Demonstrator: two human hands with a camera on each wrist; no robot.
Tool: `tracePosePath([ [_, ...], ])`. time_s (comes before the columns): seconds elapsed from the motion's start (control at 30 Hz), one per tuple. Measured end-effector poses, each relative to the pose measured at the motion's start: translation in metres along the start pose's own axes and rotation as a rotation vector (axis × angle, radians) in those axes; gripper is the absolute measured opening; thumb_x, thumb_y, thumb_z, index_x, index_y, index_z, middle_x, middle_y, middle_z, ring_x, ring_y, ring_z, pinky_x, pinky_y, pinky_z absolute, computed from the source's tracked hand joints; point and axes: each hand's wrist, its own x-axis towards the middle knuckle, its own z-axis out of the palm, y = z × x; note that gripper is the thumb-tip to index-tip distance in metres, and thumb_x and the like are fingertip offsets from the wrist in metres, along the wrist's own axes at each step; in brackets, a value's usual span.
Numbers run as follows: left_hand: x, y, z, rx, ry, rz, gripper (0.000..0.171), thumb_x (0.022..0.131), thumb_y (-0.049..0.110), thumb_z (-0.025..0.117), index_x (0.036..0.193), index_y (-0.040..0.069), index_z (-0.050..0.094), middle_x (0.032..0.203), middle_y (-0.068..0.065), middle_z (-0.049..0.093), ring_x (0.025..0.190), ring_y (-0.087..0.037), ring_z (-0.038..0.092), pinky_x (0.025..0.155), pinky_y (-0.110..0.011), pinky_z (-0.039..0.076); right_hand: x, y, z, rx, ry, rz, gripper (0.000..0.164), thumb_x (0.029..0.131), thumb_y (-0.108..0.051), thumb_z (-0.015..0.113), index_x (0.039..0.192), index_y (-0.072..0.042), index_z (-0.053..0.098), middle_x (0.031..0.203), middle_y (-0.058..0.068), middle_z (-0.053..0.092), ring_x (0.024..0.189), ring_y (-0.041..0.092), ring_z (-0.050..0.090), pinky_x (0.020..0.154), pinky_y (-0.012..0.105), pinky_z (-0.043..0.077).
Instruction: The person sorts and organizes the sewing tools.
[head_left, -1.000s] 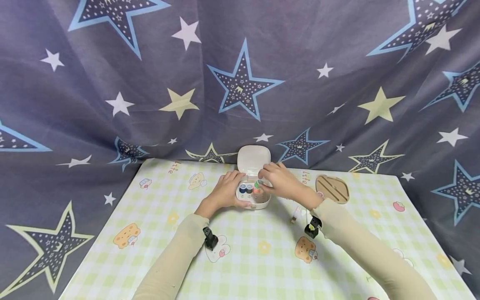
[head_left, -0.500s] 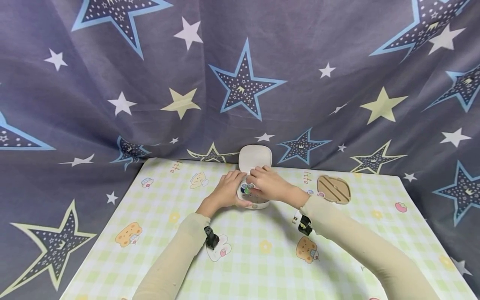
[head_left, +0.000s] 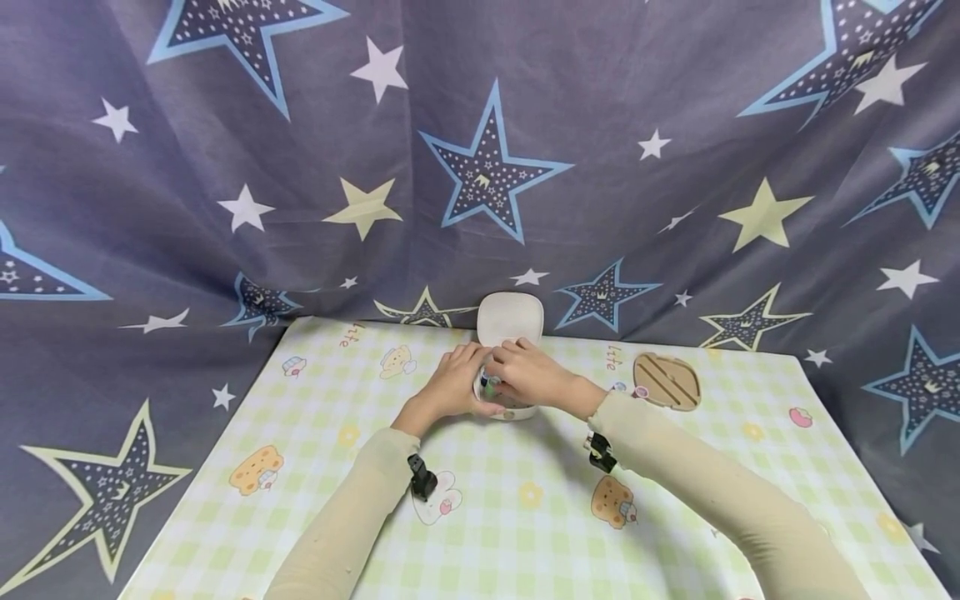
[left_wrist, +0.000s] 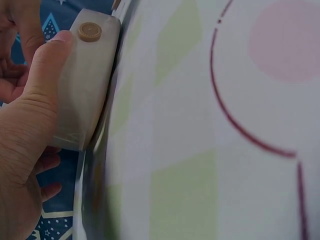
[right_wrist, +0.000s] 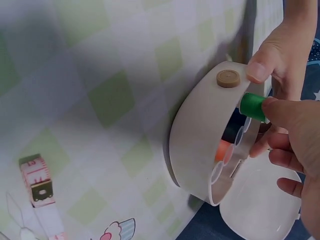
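A white sewing box [right_wrist: 197, 125] with a brown button [right_wrist: 228, 78] on its front stands at the table's back edge, its lid [head_left: 510, 317] swung up. My left hand [head_left: 455, 383] grips the box from the left, the thumb on the front rim. Between thumb and fingers, my right hand [right_wrist: 300, 130] pinches a green thread spool [right_wrist: 252, 106] at the box's opening, toward its left front. Inside sit a dark spool [right_wrist: 233, 131] and an orange spool [right_wrist: 224, 151] in a row. From the head view, my right hand covers most of the interior.
A brown grooved panel [head_left: 666, 382] lies right of the box, beside a small pink ring [head_left: 641, 392]. A rolled pink measuring tape [right_wrist: 37, 177] with a metal end lies in front. Behind the table hangs a star-patterned curtain [head_left: 480, 250].
My right hand has carried the green spool from the box's right side leftward, now low at the left front. My left hand keeps its grip on the box.
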Motion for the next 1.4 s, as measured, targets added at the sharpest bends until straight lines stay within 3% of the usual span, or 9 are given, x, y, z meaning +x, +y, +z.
tracePosePath([
  [0.6, 0.001, 0.000, 0.000, -0.019, -0.033, -0.025, 0.110, 0.071, 0.067, 0.083, 0.155, 0.012, 0.038, 0.148, -0.006, 0.046, 0.133, -0.028, 0.043, 0.109, -0.051, 0.039, 0.005, -0.001, 0.013, -0.040, -0.020, -0.004, 0.023, 0.092, -0.029, 0.076, 0.111, -0.018, 0.070, 0.108, 0.002, 0.067, 0.098, 0.021, 0.062, 0.091, 0.041, 0.048],
  [1.4, 0.000, -0.001, 0.002, -0.041, 0.018, 0.009, 0.104, 0.069, 0.063, 0.086, 0.151, 0.016, 0.043, 0.142, -0.006, 0.050, 0.127, -0.027, 0.047, 0.102, -0.049, 0.042, 0.010, -0.002, 0.021, -0.033, -0.086, 0.000, 0.024, 0.095, -0.030, 0.073, 0.115, -0.017, 0.071, 0.117, 0.005, 0.069, 0.110, 0.023, 0.063, 0.090, 0.043, 0.051],
])
